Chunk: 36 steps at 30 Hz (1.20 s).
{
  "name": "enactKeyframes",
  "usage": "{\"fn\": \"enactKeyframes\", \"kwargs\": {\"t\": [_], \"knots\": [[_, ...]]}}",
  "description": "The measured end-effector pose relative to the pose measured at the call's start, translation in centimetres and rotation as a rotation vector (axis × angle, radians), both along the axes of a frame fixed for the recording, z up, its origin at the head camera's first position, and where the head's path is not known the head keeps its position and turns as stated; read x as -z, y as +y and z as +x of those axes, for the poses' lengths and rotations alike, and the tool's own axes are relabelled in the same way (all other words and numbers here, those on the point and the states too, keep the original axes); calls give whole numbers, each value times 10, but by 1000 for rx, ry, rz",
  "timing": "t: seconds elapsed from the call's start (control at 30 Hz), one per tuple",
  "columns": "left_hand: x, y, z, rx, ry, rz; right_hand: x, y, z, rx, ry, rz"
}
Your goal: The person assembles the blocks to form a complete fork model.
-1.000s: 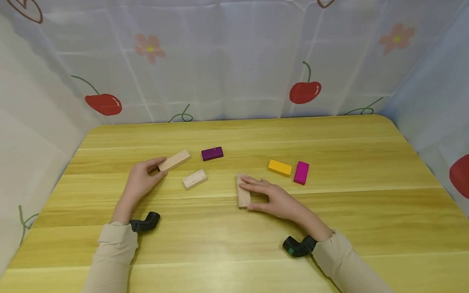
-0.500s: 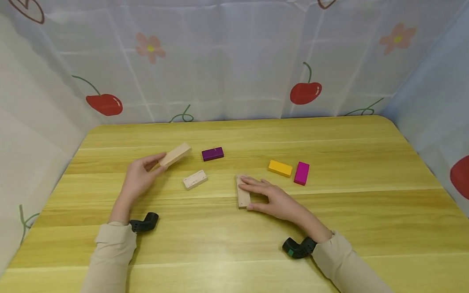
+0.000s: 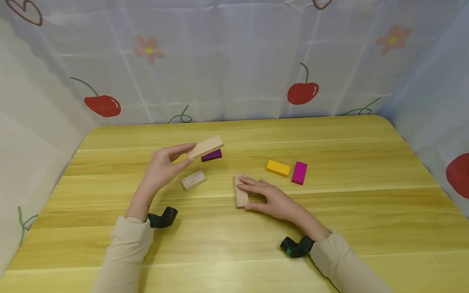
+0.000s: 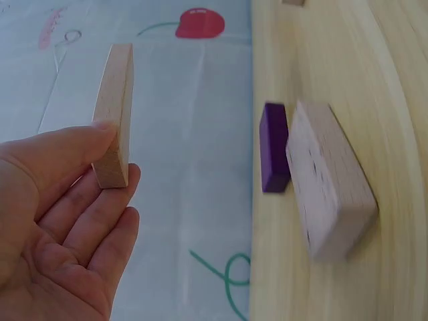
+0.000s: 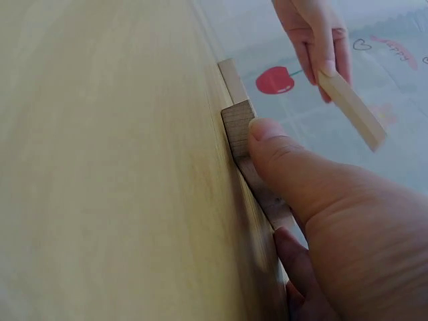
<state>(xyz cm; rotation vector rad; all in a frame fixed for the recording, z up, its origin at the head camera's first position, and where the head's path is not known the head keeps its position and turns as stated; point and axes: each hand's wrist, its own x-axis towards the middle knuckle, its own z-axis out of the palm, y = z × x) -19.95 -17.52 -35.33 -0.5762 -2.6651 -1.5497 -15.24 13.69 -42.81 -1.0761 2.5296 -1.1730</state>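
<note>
"What's filling the most space?"

"A printed curtain is hanging at the back, and a wood-grained table is stretching out in front of it."

"And the hands?"

"The left hand is hovering over the table's far part, its thumb and fingertips pinching one end of a long plain block. The right hand is staying low: its thumb is pressing the near end of a second plain block, and its fingers are reaching over the far end."

"What's changing?"

"The long plain block was lying farther left a second ago; now it's hanging in the air, partly covering the purple block as the head camera is seeing it. The second plain block isn't moving; it's lying on the table."

"Meaning what?"

"I'm judging that the lifting is done and the carrying is under way, with the right hand probably steadying its piece."

"And the smaller pieces?"

"A short speckled block is lying between the hands, nearer the left. Beyond the right hand, a yellow block is lying just beside a pink block."
</note>
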Motion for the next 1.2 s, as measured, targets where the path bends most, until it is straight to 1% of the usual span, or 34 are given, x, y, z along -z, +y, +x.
{"fn": "enactKeyframes", "kwargs": {"t": [0.1, 0.23, 0.47, 0.6, 0.7, 0.87, 0.97, 1.2], "knots": [[2, 13, -5, 44, 4, 13, -1, -1, 0, -10, 7, -10], [9, 28, -13, 87, -14, 31, -1, -2, 1, -14, 3, -16], [22, 50, -23, 142, -70, 43, 0, -1, 1, -16, 5, -12], [28, 58, -25, 151, -92, 37, 0, -1, 0, -7, -3, -2], [33, 62, -27, 164, -80, 0, -1, -1, -1, -7, -3, 1], [44, 68, -32, 206, -6, -122, -1, 0, -1, -13, -3, 1], [47, 70, -32, 212, 37, -188, -1, 0, -1, -11, -8, 7], [55, 72, -33, 238, 68, -257, 0, 2, 0, 0, -17, 19]]}}
